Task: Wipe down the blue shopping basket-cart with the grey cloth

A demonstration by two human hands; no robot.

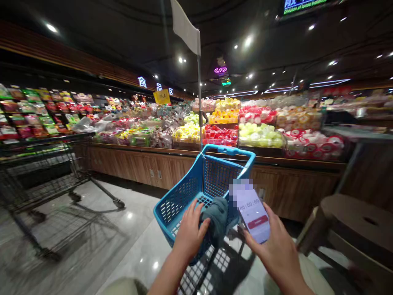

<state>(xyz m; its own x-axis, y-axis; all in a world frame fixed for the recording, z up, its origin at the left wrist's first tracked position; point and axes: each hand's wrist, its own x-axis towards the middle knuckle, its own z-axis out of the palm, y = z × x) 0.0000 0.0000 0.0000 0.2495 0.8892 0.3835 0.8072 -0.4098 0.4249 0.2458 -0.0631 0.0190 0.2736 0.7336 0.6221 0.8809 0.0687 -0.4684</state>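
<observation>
A smartphone (254, 217) with a row of zeros and a red button on its screen is held in my right hand (278, 248), thumb and fingers along its sides. My left hand (192, 229) lies over the near side of a blue shopping basket (181, 192), its fingers stretched and apart. Its thumb is against a dark teal cloth (216, 215) draped over the basket's near edge. Most of the basket's inside shows as bare mesh. A thin pole with a white flag (187, 29) rises from the basket's far side.
Ahead runs a wood-fronted counter (132, 164) heaped with colourful packaged goods. To the left stands a metal cart (58, 176) on wheels. A brown stool (359, 223) is close on the right. Shelves (33, 112) of packets line the left wall.
</observation>
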